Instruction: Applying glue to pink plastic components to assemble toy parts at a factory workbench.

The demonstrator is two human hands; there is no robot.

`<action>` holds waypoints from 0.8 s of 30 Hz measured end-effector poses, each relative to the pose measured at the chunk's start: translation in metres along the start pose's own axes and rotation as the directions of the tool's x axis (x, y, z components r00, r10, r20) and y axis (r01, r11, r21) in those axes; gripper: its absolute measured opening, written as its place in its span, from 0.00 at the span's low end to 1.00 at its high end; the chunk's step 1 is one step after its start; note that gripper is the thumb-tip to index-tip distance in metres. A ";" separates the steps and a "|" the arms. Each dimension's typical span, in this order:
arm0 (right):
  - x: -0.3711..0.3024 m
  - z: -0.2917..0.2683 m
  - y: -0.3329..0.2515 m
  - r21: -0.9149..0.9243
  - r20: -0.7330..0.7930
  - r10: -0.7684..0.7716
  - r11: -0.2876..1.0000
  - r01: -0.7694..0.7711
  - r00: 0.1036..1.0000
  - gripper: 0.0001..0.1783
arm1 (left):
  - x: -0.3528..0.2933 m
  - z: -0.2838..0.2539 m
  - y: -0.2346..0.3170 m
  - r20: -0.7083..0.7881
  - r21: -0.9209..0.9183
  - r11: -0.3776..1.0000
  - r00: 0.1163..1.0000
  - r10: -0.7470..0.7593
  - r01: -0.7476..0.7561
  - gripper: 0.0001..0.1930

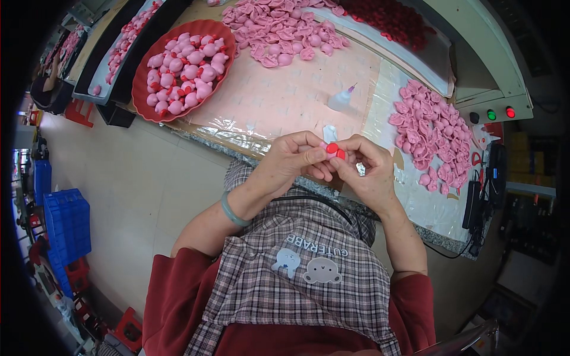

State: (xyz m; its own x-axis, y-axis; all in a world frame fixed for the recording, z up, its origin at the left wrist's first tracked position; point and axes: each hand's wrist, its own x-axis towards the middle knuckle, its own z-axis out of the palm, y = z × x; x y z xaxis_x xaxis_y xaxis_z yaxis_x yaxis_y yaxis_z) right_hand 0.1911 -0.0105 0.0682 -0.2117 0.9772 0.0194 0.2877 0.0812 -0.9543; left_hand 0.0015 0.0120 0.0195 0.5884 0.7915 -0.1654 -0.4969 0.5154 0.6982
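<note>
Over the front edge of the table, my two hands meet around a small pink figure with red parts (333, 149). My left hand (300, 155) pinches it between thumb and fingers from the left. From the right, my right hand (367, 169) grips its red end with thumb and forefinger. The fingers cover much of the piece. Just beyond my hands, a crumpled white scrap (330, 133) lies on the table. Farther back stands a small white squeeze bottle with a thin purple needle tip (341, 99).
A red fluted bowl (140, 89) of pink-and-red figures sits at the left. Loose pink pieces are heaped at the back (279, 29) and right (432, 130). A tray of dark red parts (386, 24) lies beside a machine housing with lit buttons (491, 114). Blue crates (67, 222) stand on the floor.
</note>
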 end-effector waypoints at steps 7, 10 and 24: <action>-0.002 0.011 0.007 -0.098 -0.093 -0.107 0.990 0.098 0.990 0.11 | -0.003 0.004 -0.004 -0.069 0.217 0.962 0.981 0.184 -0.165 0.07; -0.003 0.015 0.010 -0.115 -0.129 -0.108 0.989 0.093 0.986 0.10 | -0.004 0.004 -0.006 -0.080 0.221 0.960 0.978 0.193 -0.171 0.06; 0.003 0.013 0.014 -0.324 -0.115 -0.293 0.914 0.243 0.949 0.10 | -0.003 0.001 -0.010 -0.069 0.234 0.961 0.983 0.169 -0.149 0.11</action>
State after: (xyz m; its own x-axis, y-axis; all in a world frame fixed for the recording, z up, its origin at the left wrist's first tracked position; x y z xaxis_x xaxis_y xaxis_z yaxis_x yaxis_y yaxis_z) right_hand 0.1828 -0.0091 0.0511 -0.1774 0.9264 0.3320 0.5143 0.3749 -0.7713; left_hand 0.0051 0.0047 0.0136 0.4501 0.8882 -0.0927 -0.4156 0.3002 0.8585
